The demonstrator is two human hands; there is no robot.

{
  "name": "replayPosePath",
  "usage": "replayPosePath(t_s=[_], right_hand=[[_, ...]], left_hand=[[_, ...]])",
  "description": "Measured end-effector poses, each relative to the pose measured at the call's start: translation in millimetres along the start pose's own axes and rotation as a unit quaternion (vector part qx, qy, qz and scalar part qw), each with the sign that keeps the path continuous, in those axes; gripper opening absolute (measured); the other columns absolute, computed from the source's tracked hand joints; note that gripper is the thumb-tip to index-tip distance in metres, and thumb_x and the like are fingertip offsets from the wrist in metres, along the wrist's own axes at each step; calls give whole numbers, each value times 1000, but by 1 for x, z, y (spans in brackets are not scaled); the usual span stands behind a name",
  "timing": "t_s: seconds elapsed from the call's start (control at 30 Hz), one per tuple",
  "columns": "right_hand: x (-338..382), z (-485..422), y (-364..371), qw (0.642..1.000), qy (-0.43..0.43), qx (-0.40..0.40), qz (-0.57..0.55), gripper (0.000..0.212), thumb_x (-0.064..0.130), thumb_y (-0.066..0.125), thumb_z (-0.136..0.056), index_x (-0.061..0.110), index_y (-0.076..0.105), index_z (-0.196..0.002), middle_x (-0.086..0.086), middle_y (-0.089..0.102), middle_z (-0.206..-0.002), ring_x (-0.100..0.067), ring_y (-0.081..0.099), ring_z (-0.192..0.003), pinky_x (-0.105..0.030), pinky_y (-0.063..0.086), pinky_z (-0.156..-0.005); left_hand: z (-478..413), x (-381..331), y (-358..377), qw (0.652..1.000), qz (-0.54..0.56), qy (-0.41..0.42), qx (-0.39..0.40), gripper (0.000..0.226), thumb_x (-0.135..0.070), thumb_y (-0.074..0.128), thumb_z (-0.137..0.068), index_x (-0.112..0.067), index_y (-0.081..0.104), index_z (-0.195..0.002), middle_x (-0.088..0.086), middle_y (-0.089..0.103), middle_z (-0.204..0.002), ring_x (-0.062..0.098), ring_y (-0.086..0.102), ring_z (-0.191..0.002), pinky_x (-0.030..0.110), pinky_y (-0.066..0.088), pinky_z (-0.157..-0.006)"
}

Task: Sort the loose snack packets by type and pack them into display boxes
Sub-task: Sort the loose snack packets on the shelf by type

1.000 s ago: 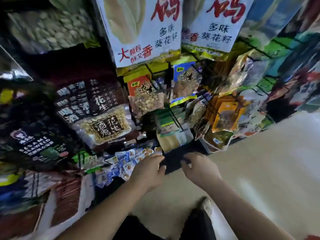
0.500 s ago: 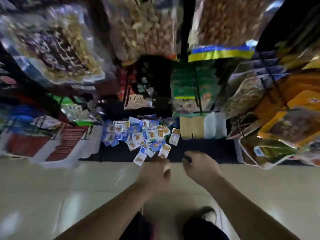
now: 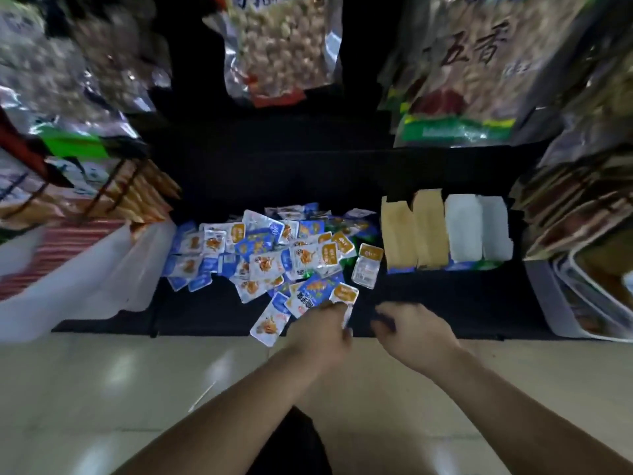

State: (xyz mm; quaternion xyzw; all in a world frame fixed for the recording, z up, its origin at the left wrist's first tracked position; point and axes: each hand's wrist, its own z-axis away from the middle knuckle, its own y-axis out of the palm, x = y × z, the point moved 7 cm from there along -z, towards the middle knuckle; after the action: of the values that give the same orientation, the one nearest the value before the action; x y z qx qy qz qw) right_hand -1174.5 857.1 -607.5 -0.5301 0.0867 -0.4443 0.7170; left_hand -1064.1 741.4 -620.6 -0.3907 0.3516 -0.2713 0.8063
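A heap of small blue, white and orange snack packets (image 3: 274, 255) lies on a low black shelf (image 3: 445, 303). Right of the heap stand display boxes with brown flaps (image 3: 414, 234) and white flaps (image 3: 476, 228) folded open. My left hand (image 3: 322, 330) is at the heap's front edge, fingers curled, pinching a white packet with an orange label (image 3: 344, 296). Just right of it, my right hand (image 3: 414, 330) hovers over the bare shelf front with loosely curled fingers and nothing visible in them.
Large hanging bags of nuts and seeds (image 3: 281, 46) crowd the space above the shelf. A white tub (image 3: 85, 279) sits at the left and stacked trays of packets (image 3: 589, 286) at the right. Beige tiled floor (image 3: 102, 389) lies in front.
The view has tipped down from the hanging bags to the low shelf. Both hands have stayed at the heap's front edge, and the left hand now pinches a packet.
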Motion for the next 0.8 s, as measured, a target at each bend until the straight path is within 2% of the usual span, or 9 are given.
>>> replayPosePath(t_s=[0.1, 0.13, 0.2, 0.3, 0.4, 0.5, 0.6, 0.7, 0.8], right_hand=[[20, 15, -5, 999, -10, -21, 25, 28, 47, 52, -96, 31, 65, -115, 9, 69, -109, -18, 64, -105, -36, 55, -83], [27, 21, -9, 999, -16, -33, 33, 29, 48, 53, -96, 31, 65, -116, 9, 70, -108, -19, 65, -105, -36, 55, -83], [43, 34, -18, 997, -27, -52, 42, 25, 48, 54, -95, 31, 65, -108, 9, 69, -99, -19, 65, -98, -35, 56, -80], [72, 52, -27, 996, -48, -53, 47, 22, 49, 52, -96, 31, 63, -101, 12, 65, -89, -15, 61, -89, -33, 54, -72], [101, 55, -28, 992, -69, -50, 96, 29, 49, 49, -99, 30, 63, -116, 7, 68, -106, -17, 60, -95, -31, 43, -63], [115, 52, -23, 991, -73, -43, 105, 42, 51, 49, -98, 34, 58, -135, 4, 67, -125, -20, 63, -109, -33, 49, -74], [111, 32, -12, 987, -78, -12, 139, 38, 57, 47, -97, 37, 60, -127, 5, 66, -117, -20, 62, -107, -34, 51, -74], [84, 6, -3, 989, -58, 30, 130, 31, 60, 51, -94, 35, 63, -109, 9, 61, -100, -19, 63, -100, -32, 48, -69], [46, -29, 8, 991, -16, 96, 96, 35, 55, 58, -94, 29, 65, -117, 4, 66, -110, -18, 63, -104, -34, 54, -87]], left_hand=[[12, 14, -13, 999, 32, 7, -15, 40, -36, 53, -101, -17, 54, -136, 8, 59, -128, 32, 62, -117, 42, 55, -92], [19, 18, -18, 999, 44, 11, -21, 44, -36, 53, -101, -18, 52, -141, 9, 59, -133, 31, 61, -120, 42, 55, -95], [36, 30, -32, 997, 67, 13, -43, 55, -39, 55, -101, -21, 45, -153, 7, 53, -149, 29, 56, -131, 39, 51, -103], [67, 47, -50, 993, 103, 12, -62, 60, -42, 56, -100, -25, 43, -156, 5, 50, -155, 24, 55, -134, 38, 50, -107], [90, 66, -60, 991, 116, 11, -61, 60, -42, 55, -100, -25, 41, -156, 3, 48, -156, 22, 57, -131, 35, 50, -106], [97, 82, -59, 991, 117, 0, -66, 58, -40, 55, -99, -23, 43, -154, 2, 52, -151, 21, 59, -125, 36, 52, -103], [78, 85, -51, 993, 102, -7, -57, 58, -40, 57, -98, -24, 44, -153, 3, 54, -147, 23, 58, -126, 37, 52, -101], [46, 73, -36, 996, 89, -1, -23, 64, -42, 57, -99, -26, 37, -157, 2, 45, -157, 25, 50, -138, 39, 47, -110], [5, 58, -23, 997, 81, 7, 0, 68, -43, 57, -100, -27, 32, -160, 2, 37, -164, 25, 40, -148, 41, 40, -118]])
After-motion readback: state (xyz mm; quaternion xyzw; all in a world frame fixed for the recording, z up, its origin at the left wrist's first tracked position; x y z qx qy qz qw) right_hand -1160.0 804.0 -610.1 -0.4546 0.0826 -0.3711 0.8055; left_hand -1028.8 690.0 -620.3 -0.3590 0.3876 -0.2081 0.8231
